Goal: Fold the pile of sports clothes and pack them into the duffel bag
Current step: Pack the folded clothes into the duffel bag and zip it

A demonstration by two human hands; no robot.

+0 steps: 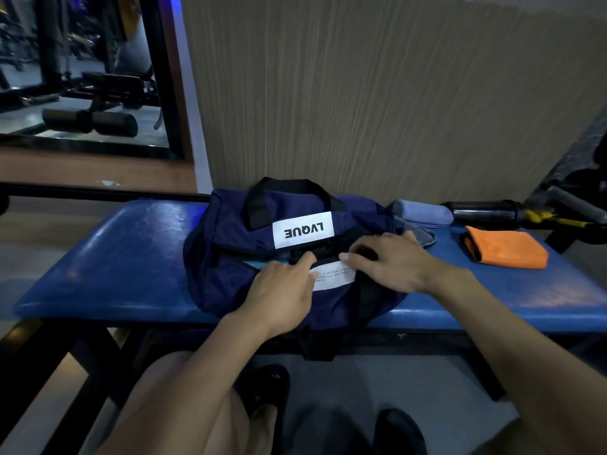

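Note:
A navy duffel bag [230, 238] with black handles and a white LVQUE label lies on the blue padded bench [108, 257]. Its top opening is partly open, and a strip of light blue cloth [259, 265] shows inside. My left hand [282, 290] rests on the bag's near side, its fingers at the opening's edge by a white text label. My right hand [391, 264] lies on the bag's right end, fingers curled over the black zipper edge. Whether either hand pinches the fabric is unclear.
Right of the bag lie a rolled blue towel [423, 210], a grey-blue cloth [425, 238], a folded orange cloth [505, 247] and a black bottle [483, 210]. A wood-panel wall stands behind the bench. A mirror at the upper left shows gym equipment. My knees and black shoes are below.

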